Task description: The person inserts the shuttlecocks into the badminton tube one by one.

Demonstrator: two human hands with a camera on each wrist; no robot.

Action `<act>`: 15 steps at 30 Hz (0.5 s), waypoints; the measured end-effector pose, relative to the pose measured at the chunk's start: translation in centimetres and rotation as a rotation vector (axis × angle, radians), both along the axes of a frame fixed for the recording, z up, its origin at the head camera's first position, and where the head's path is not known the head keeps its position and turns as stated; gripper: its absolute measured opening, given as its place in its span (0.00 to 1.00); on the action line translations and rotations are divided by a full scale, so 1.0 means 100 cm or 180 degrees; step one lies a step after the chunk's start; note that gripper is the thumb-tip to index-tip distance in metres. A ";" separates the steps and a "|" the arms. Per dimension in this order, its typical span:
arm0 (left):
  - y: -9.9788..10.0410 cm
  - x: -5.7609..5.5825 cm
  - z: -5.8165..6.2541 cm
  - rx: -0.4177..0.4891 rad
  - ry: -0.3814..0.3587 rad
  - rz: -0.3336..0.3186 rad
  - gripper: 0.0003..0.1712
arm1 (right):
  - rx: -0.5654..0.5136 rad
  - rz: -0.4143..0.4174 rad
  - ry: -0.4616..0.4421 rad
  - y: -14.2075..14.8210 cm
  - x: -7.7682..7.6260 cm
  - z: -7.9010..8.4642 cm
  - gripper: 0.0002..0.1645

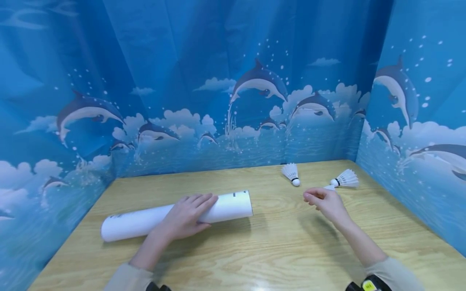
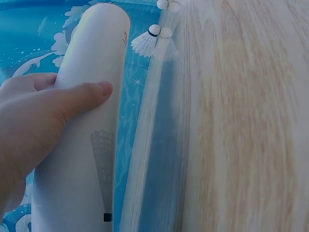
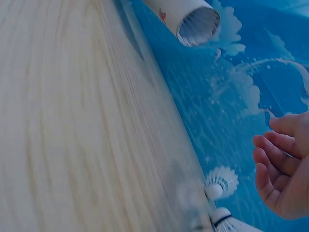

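Observation:
My left hand [image 1: 189, 214] grips a long white shuttlecock tube [image 1: 233, 207] around its middle, thumb on the near side. The tube slants slightly, its right end higher, with a shadow on the table below. A shuttlecock print shows on its side in the left wrist view. In the right wrist view its open end [image 3: 199, 28] shows a grey, streaked inside. My right hand [image 1: 325, 202] hovers right of the tube, fingers loosely curled, holding nothing. Just beyond it lies a shuttlecock [image 1: 346, 179]; another shuttlecock [image 1: 291, 174] lies farther left near the back edge.
A small white piece [image 1: 329, 187] shows just behind the right hand, partly covered by it. Everything rests on a light wood-grain table [image 1: 276, 250]. Blue dolphin-print curtains [image 1: 204, 97] stand along its back and sides.

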State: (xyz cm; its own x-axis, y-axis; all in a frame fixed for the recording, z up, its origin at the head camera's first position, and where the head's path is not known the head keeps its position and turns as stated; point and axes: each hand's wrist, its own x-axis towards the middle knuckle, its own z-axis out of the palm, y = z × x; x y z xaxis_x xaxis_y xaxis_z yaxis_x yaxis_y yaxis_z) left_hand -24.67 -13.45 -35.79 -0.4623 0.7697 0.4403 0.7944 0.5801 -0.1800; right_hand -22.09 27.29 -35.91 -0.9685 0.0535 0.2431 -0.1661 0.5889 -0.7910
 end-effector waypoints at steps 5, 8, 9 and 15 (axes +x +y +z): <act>0.000 -0.001 0.000 0.0004 0.0005 -0.0012 0.48 | 0.0110 -0.0273 -0.0020 0.025 0.002 0.000 0.23; 0.000 0.000 0.000 0.0006 -0.0011 -0.0012 0.48 | 0.0097 -0.0348 0.0000 0.037 0.003 -0.001 0.24; -0.001 0.000 0.000 0.0005 -0.0017 -0.0010 0.48 | 0.0089 -0.0361 0.0012 0.041 0.003 -0.001 0.24; -0.001 0.000 -0.001 -0.0029 -0.0063 0.0001 0.49 | 0.0166 -0.0459 0.0039 0.058 0.003 -0.003 0.26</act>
